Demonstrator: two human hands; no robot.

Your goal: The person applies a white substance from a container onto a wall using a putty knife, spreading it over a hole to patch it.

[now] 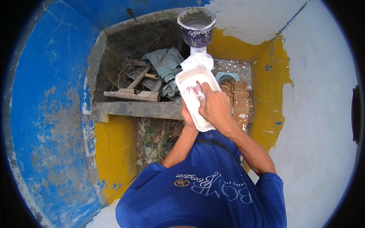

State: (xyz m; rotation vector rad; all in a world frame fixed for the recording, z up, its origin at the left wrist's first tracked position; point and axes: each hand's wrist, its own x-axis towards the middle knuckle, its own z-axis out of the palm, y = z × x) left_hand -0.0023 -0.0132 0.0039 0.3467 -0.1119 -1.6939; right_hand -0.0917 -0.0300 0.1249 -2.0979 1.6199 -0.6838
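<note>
Tray: white, oblong, rounded corners (183, 78); held in front of the torso, long axis running away from the body; pale paste or paint coats the inside.
Left hand: (188, 114) at the tray's near left side, gripping its edge; fingers clamped on the tray, most of them hidden under it.
Right hand: (218, 105) over the tray's right side, index finger reaching inside; fingers bent, at the red-smeared piece; whether they pinch it or only press on it, cannot tell.
Red-smeared piece: (195, 91) inside the tray, streaked red and white; exact kind unclear.
Bucket: dark purple, pale lettering, whitish splashed rim (197, 38); upright beyond the tray, greyish contents.
White crumpled sheet: (198, 60) between bucket and tray.
Concrete bin: left of the tray, grey front ledge (144, 110); holds a grey-green cloth (166, 62), twigs and split bamboo pieces (133, 95).
Under ledge: green plants (156, 137) among dry litter.
Right of tray: light-blue curved piece (229, 76), brown boards (240, 99) with white spatter.
Walls: blue, scuffed wall at left (42, 76); yellow paint band (268, 95) and white wall (319, 114) at right.
Shirt: blue, printed front (182, 201).
</note>
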